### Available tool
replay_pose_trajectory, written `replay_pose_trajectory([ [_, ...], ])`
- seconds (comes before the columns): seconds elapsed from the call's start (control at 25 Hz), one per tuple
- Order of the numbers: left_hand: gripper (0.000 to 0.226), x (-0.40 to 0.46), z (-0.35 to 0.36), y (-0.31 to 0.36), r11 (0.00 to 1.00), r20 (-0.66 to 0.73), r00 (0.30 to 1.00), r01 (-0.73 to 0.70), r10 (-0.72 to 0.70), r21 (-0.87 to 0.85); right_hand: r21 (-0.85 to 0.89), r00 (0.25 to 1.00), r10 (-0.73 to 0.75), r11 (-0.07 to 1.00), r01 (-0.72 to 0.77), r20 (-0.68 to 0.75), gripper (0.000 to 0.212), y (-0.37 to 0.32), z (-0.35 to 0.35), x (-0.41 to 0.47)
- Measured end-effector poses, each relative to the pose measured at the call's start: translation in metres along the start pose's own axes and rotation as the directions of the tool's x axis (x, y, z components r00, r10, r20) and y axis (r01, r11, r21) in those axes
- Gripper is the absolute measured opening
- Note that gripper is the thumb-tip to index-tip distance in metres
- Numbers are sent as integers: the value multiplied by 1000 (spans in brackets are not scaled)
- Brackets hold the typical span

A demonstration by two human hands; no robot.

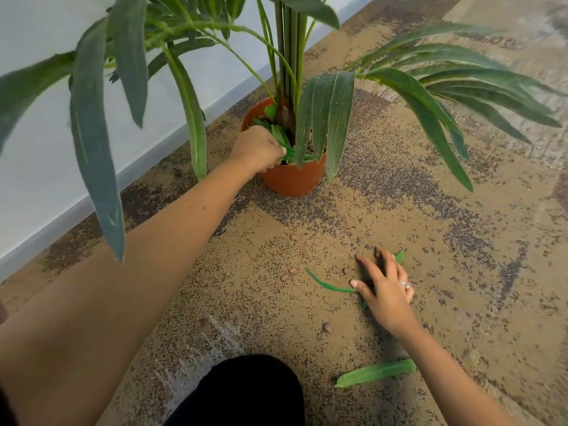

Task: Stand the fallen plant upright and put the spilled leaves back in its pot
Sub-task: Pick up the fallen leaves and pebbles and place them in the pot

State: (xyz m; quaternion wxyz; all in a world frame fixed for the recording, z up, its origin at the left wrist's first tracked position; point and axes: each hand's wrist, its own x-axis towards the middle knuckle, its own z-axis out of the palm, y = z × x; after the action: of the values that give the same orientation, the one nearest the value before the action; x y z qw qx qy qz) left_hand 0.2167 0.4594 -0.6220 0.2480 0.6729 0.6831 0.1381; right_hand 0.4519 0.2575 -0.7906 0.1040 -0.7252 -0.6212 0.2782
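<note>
Plant: upright in orange pot.
Left hand: pinching green leaves over the pot.
Right hand: fingers spread flat on a floor leaf.

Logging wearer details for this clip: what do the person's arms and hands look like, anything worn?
Both forearms are bare, with no sleeves in view. The right hand wears a thin silver ring on one finger. The left hand shows no ring or watch. No gloves on either hand.
</note>
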Motion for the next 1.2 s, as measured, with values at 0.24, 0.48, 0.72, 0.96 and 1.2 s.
replay_pose_trajectory([
  [0.24, 15, -37, 41, -10, 952, -208, 930, -287, 304, 108, -120, 1000, 10, 993, -10, 2, 46, -7, -5, -4],
  [0.48, 44, -102, 104, -74, 843, 269, 871, -476, 411, 252, -327, 990, -111, 942, 77, -87, 59, -15, -4, -11],
  [0.72, 54, -99, 131, -102, 690, 506, 747, -634, 431, 348, -213, 998, -16, 977, 4, -54, 26, -10, -23, 9],
  [0.96, 24, -107, 138, -97, 666, 439, 755, -646, 486, 374, 20, 995, 89, 996, -88, -55, 12, -19, -28, 5],
  [1.2, 33, -125, 142, -93, 696, 455, 739, -653, 498, 300, 327, 989, 129, 940, -98, -76, 20, -44, -28, -4],
])
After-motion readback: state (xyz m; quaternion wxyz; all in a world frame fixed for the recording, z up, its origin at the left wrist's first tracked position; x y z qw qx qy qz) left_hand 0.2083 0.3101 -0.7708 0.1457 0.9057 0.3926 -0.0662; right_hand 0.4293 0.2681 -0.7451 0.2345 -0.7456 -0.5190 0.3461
